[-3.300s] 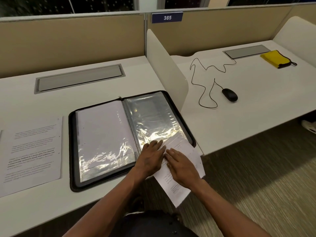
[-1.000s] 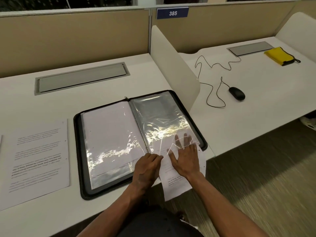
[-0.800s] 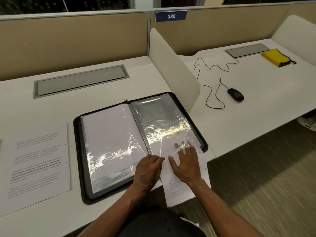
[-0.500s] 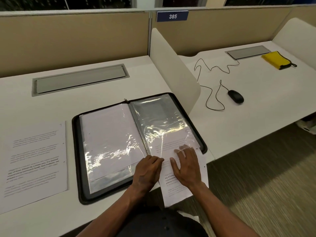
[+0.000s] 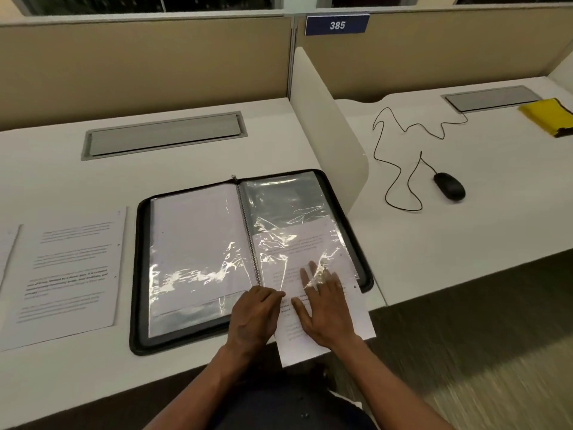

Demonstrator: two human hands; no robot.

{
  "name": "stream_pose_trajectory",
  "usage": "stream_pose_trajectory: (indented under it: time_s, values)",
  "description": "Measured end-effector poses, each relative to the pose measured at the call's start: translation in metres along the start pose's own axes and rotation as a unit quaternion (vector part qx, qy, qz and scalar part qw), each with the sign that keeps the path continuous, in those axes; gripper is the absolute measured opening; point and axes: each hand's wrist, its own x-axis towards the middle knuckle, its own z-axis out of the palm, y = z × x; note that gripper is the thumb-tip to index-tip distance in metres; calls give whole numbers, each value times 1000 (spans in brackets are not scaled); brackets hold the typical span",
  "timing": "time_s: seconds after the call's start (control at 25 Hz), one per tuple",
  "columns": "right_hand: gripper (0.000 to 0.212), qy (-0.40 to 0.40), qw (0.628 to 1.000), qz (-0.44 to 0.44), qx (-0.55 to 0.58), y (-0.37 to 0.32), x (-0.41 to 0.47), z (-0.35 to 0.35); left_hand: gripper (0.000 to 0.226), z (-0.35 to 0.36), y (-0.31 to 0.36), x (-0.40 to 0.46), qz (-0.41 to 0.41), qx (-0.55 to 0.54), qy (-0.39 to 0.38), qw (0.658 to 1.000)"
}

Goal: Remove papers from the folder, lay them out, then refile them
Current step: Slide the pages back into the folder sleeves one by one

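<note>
A black zip folder [image 5: 139, 274] lies open on the white desk, with clear plastic sleeves on both sides. A printed sheet [image 5: 310, 243] sits partly inside the right-hand sleeve [image 5: 285, 200], its lower end hanging past the desk's front edge. My right hand [image 5: 325, 308] lies flat on this sheet, fingertips tucked under the sleeve's plastic. My left hand [image 5: 254, 315] rests at the sleeve's bottom edge near the spiral spine; whether it pinches the plastic I cannot tell. The left sleeve [image 5: 195, 243] holds a white page. Another printed sheet [image 5: 68, 274] lies on the desk left of the folder.
The edge of a further sheet [image 5: 6, 249] shows at the far left. A white divider [image 5: 328, 128] stands right of the folder. On the neighbouring desk are a black mouse [image 5: 449, 186] with its cable and a yellow pouch [image 5: 548, 116]. A grey cable tray lid [image 5: 161, 135] lies behind the folder.
The printed sheet has slid further up into the right sleeve, pushed by my right hand. My left hand has stayed at the sleeve's bottom edge.
</note>
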Motion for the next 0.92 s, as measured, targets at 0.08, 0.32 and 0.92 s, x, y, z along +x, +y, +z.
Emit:
stream_pose_trajectory:
  time_s: [0.08, 0.32, 0.92]
  values:
    - [74, -15, 1000, 3, 8, 2, 11, -5, 28, -2, 8, 2, -15, 12, 6, 1000]
    - [53, 19, 995, -96, -24, 8, -15, -8, 27, -2, 19, 3, -55, 34, 6, 998]
    - [45, -13, 822, 386, 418, 69, -50, -78, 16, 21, 51, 16, -153, 56, 25, 986]
